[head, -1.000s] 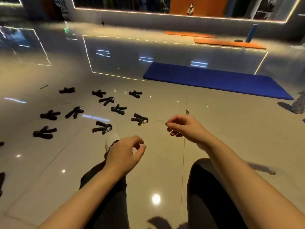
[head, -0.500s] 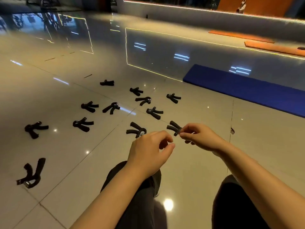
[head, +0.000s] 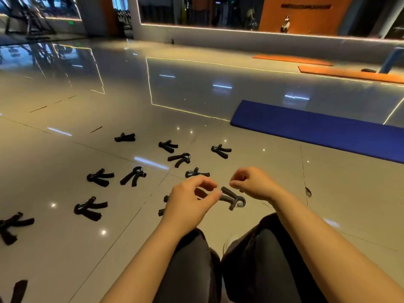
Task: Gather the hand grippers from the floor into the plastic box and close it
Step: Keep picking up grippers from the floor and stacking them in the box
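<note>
Hands have drawn closer together over the floor; left hand [head: 188, 200] and right hand [head: 254, 183] hover loosely curled, holding nothing. Hand grippers [head: 232, 199] remain scattered; collection not yet begun.

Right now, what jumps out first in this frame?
The two hands, left and right, loosely curled mid-frame, holding nothing visible. Black hand grippers lie scattered on the glossy tile floor, the nearest hand gripper on the floor just beyond the fingertips. A blue mat lies farther back on the right; no plastic box is in view.
</note>
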A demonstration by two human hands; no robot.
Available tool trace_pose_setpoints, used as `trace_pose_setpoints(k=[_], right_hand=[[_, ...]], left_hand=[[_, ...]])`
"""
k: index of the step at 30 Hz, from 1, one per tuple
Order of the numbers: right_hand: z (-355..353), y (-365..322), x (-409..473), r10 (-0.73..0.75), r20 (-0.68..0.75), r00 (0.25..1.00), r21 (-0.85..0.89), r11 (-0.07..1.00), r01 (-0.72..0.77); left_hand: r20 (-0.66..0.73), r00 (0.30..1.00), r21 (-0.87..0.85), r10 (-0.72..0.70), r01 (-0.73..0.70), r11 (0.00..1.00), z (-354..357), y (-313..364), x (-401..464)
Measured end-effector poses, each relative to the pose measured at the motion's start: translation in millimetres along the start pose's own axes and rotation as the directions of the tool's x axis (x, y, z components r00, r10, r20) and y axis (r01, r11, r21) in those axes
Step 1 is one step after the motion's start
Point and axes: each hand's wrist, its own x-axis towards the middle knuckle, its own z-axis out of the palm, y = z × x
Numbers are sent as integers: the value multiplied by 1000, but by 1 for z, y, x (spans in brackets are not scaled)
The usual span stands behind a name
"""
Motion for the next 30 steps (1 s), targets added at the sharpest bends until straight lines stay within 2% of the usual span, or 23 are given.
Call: trace_pose_setpoints(k=[4, 8, 12, 14, 16, 19, 22, 24, 26, 28, 30], right_hand=[[-9, 5, 45, -70, 26, 997, 34, 997, 70], [-23, 39, 75, 27, 183, 983, -119, 993, -5], [-32, 63, 105, 71, 198, 978, -146, 988, -42], [-31, 71, 118, 61, 274, 960, -182, 983, -10], [-25, 79, 135, 71, 375, 924, -232, 972, 20], [-18, 95, 163, 87, 448, 890, -299, 953, 57], [0, 131, 196, 89, 433, 897, -319, 946, 60], [28, 170, 213, 139, 357, 924, -331, 944, -14], [64, 210, 219, 224, 303, 926, -408, 909, -86], [100, 247, 216, 250, 299, 921, -522, 851, -61], [131, 275, 212, 266, 304, 915, -569, 821, -49]], left_hand=[[-9, 998, 3, -55, 55, 998, -12, -21, 47], [25, 995, -1, -94, 94, 996, 3, -32, 97], [206, 979, 10, 15, -17, 1000, 21, -26, 144], [245, 967, -10, 69, -68, 998, 27, -30, 167], [285, 957, 36, 59, -72, 997, 37, -55, 190], [338, 940, 132, -57, 12, 991, 57, -116, 215], [320, 941, 146, -114, 70, 987, 81, -175, 220], [295, 946, 182, -136, 84, 980, 103, -219, 215], [222, 951, 323, -216, 138, 936, 124, -270, 204], [124, 936, 601, -330, 194, 775, 137, -323, 193], [136, 893, 741, -430, 196, 642, 144, -367, 181]])
